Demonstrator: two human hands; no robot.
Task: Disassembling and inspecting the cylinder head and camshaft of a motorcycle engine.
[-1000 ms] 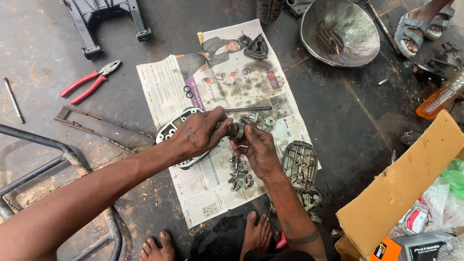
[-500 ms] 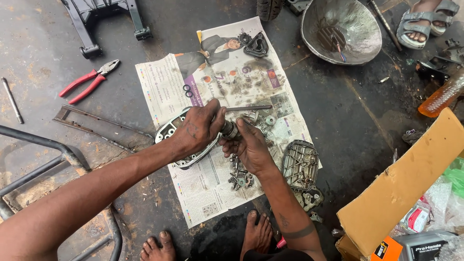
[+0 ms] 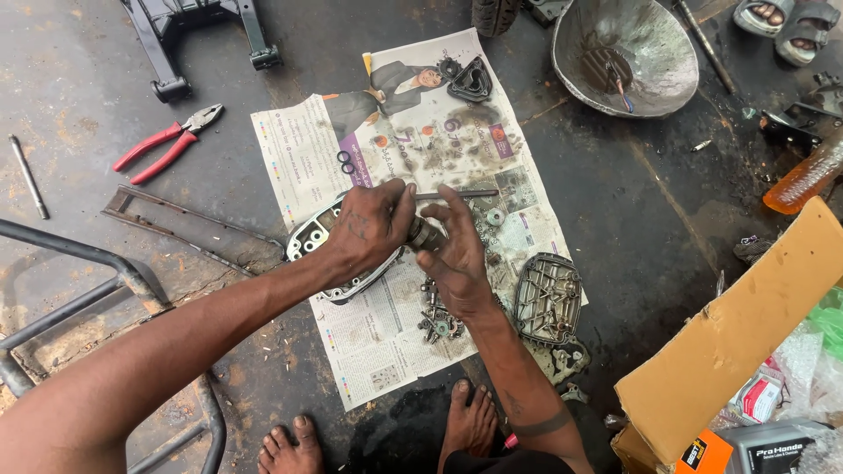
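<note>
Both hands met above a greasy newspaper spread on the floor, likely to keep small parts off the grime. The left hand had its fingers wrapped tight round a small metal part, gripping it at one end. The right hand cupped it from below, fingers spread and only partly curled, apparently steadying it. A round cover lay under the left wrist, bolts sat heaped beside the right wrist, and a ribbed cover lay just right. Red pliers rested well left. A tan carton stood at the right, an orange-and-black box below it.
</note>
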